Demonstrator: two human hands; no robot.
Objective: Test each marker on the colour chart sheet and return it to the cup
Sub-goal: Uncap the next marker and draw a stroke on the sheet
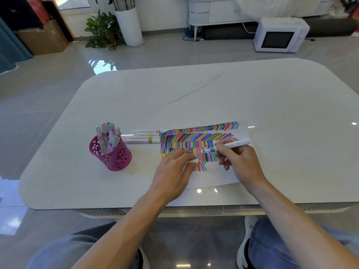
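The colour chart sheet [213, 177] lies on the table, covered with rows of coloured strokes. My right hand [240, 161] grips a white marker [233, 144] with a teal band, its tip touching the sheet among the strokes. My left hand [175, 171] rests on the sheet's left part and holds a small white cap [192, 161] in its curled fingers. A pink perforated cup [114, 158] stands to the left with several markers [108, 137] upright in it.
Several white markers [143, 136] lie side by side on the table between the cup and the sheet. The white table [194, 94] has rounded corners. On the floor beyond stand a potted plant [104, 30] and a white microwave [279, 35].
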